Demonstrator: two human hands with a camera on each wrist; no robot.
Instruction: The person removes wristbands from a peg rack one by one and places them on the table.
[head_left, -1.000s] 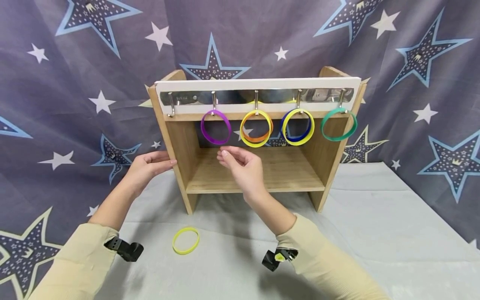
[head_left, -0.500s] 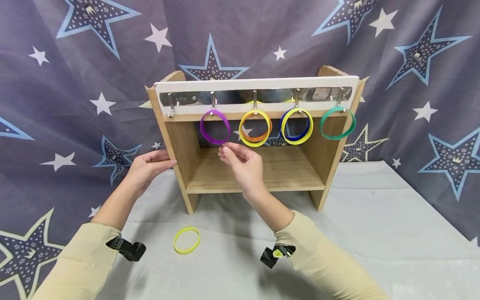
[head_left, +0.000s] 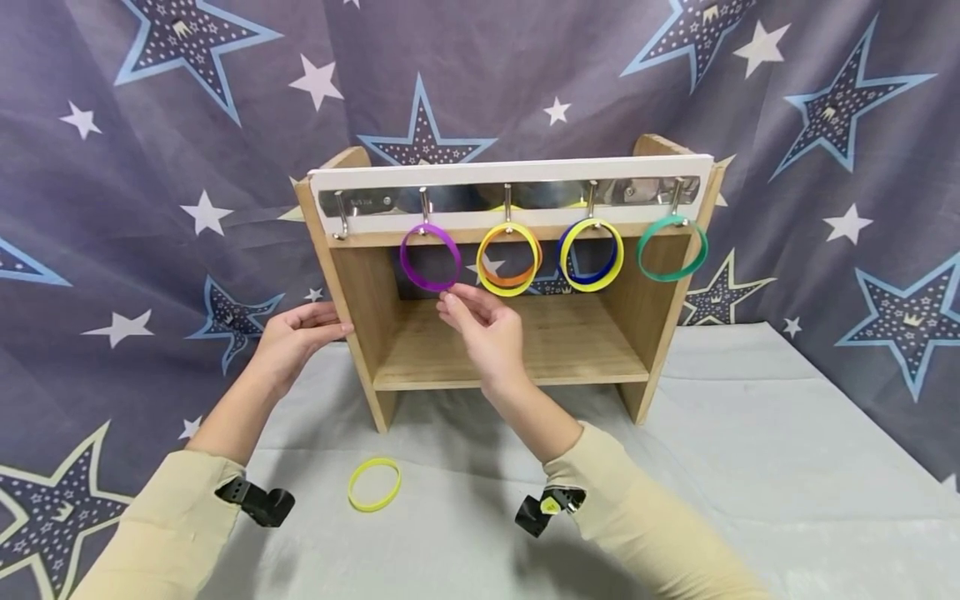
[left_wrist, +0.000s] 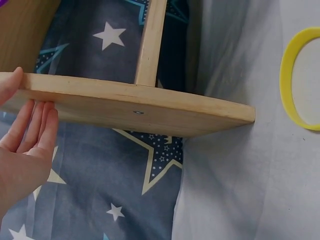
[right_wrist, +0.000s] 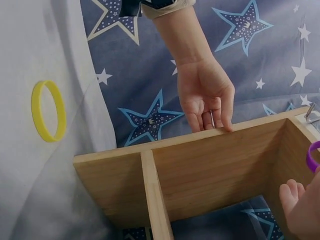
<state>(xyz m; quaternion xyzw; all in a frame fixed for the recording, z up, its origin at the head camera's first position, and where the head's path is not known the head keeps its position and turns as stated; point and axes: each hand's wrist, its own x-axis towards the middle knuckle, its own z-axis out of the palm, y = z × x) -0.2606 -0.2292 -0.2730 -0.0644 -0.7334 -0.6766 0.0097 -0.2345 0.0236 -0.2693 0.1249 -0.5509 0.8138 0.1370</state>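
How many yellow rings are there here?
3 visible: one yellow ring on the middle hook, a second on the next hook rightward, a third on the grey cloth. More might be hidden.

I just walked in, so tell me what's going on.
A person's left hand rests against the side of a wooden rack. The right hand has its fingers at the bottom edge of a purple band hanging from a hook. Five more bands hang to its right; a yellow band lies on the cloth.
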